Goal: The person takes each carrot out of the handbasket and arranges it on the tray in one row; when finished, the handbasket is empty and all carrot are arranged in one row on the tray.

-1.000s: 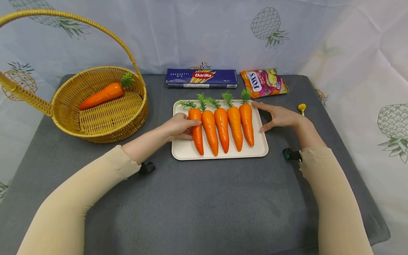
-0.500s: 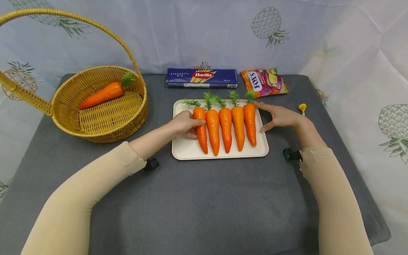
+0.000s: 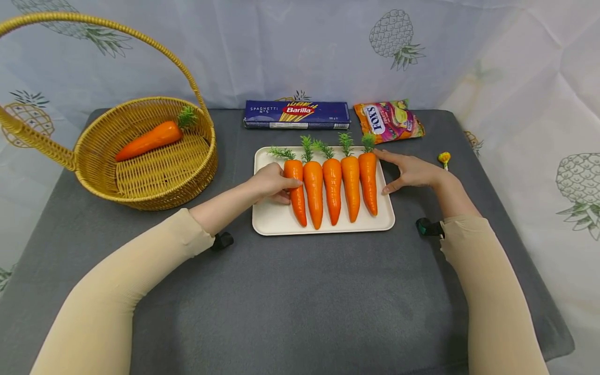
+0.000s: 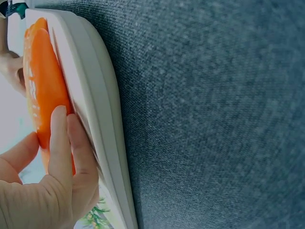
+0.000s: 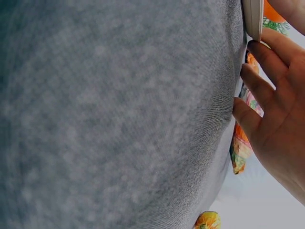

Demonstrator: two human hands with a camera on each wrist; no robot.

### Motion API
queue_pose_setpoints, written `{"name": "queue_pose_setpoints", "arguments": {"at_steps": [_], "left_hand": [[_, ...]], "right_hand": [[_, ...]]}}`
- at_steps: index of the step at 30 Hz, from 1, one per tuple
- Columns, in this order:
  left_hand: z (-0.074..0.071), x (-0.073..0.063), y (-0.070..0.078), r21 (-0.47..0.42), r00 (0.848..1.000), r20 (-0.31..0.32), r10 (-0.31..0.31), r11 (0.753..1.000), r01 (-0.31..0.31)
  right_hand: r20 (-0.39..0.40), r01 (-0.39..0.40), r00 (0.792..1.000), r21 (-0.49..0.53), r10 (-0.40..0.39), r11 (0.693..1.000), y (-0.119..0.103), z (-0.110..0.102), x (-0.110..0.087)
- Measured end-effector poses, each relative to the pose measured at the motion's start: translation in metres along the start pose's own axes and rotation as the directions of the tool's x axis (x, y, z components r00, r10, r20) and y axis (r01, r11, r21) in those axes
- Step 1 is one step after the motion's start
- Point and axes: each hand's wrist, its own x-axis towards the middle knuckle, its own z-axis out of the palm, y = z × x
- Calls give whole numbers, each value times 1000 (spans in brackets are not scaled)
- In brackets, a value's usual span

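Several orange carrots with green tops lie side by side on a cream tray (image 3: 269,224) in the head view. My left hand (image 3: 269,182) holds the leftmost carrot (image 3: 297,203), thumb on top and fingers along its left side. The left wrist view shows that thumb and the fingertips on either side of the carrot (image 4: 47,81). At the tray's right end my right hand (image 3: 412,171) rests with fingers spread, near the rightmost carrot (image 3: 369,182). In the right wrist view its fingers are fairly straight, fingertips by the tray's rim (image 5: 257,19).
A wicker basket (image 3: 187,190) with a tall handle stands at the left, one carrot (image 3: 150,140) inside. Behind the tray lie a spaghetti box (image 3: 297,115) and a sweets bag (image 3: 389,121). A yellow lollipop (image 3: 444,157) lies beyond the right hand, near the table's right edge.
My left hand has moved slightly right, and the row of carrots has shifted right on the tray with it. Over the last half second almost nothing moved; the right hand stayed put.
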Motion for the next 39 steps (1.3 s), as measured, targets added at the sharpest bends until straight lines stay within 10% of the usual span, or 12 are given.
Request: {"name": "queue_pose_setpoints", "arguments": {"at_steps": [29, 39], "left_hand": [[-15, -11, 1, 75, 999, 5, 41, 996, -41], [-29, -34, 14, 73, 1000, -1, 27, 997, -27]], "right_hand": [[-11, 7, 1000, 3, -7, 1000, 3, 0, 1], [-7, -14, 1000, 8, 14, 1000, 2, 1, 1]]}}
